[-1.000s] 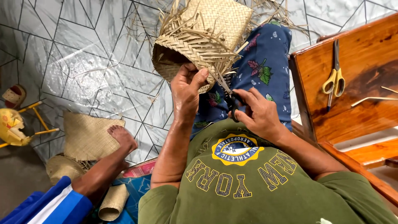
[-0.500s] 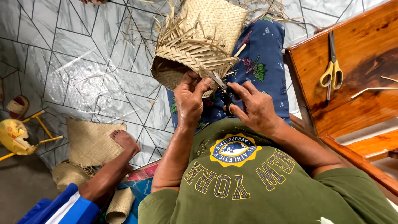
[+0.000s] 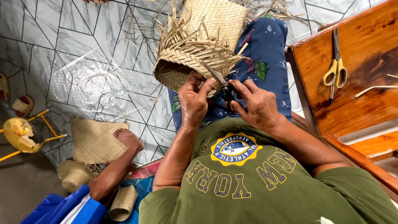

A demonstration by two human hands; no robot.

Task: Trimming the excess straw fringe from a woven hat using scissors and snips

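So the woven basket sits on the person's lap, propped on the knee in blue floral fabric, mouth tipped down and to the left toward the hands, closed bottom pointing away up the leg. Its long axis runs pretty much straight out from the body. The left hand is clamped on the rim, thumb on the outside and fingers curled around the edge. The right hand is wrapped around dark-handled scissors, and the blades angle up and left into the loose strip ends sticking out just under the rim. Both hands sit right at the rim, left one touching the weave, right one just beside it.

Material looks like flat dried palm or pandan strips, pale straw colour, tight diagonal plait on the body, messy fringe of uncut ends near the rim.

Off to the right, a glossy wooden bench holds yellow-handled scissors, well apart from the hands. Lower left, another person's foot rests on a flat woven mat piece on the marbled tile floor.
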